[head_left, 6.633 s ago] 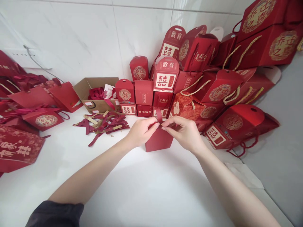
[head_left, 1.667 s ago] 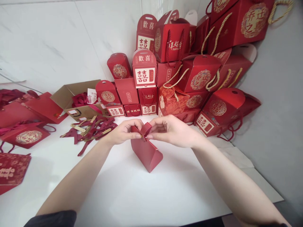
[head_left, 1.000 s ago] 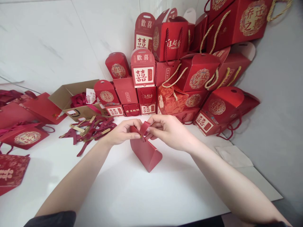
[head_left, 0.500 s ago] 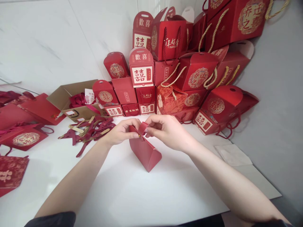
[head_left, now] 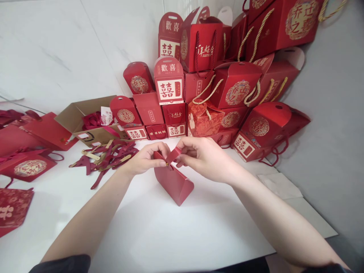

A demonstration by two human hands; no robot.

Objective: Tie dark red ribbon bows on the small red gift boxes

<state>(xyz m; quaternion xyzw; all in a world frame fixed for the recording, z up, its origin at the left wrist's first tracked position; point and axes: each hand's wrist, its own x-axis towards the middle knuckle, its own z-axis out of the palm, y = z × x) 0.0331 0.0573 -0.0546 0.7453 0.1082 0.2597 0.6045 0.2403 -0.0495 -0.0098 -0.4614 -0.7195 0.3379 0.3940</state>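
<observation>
The red box (head_left: 173, 185) is mid-surface, set back from the front edge, its long side slanting and one end turned toward my camera. Its strap (head_left: 174, 154) has changed in the last couple of seconds: the upright loop now leans right, drawn away from the small brass stud (head_left: 167, 164) at the top edge. I judge from this that the strap isn't fastened down yet. My left hand (head_left: 149, 158) has its grip pinched on the box's top edge beside the stud; my right hand (head_left: 202, 156) grasps the strap between thumb and fingers. On the surface (head_left: 159, 242), a heap of loose straps (head_left: 109, 156) lies to the left, in front of an open carton (head_left: 92, 136) near the back edge. Stacked gift boxes (head_left: 234, 89) fill the back right corner, more red packages (head_left: 31, 167) crowd the left edge, and a pale sheet (head_left: 280, 185) lies near the right edge. White tiled wall (head_left: 54, 53) rises behind.
</observation>
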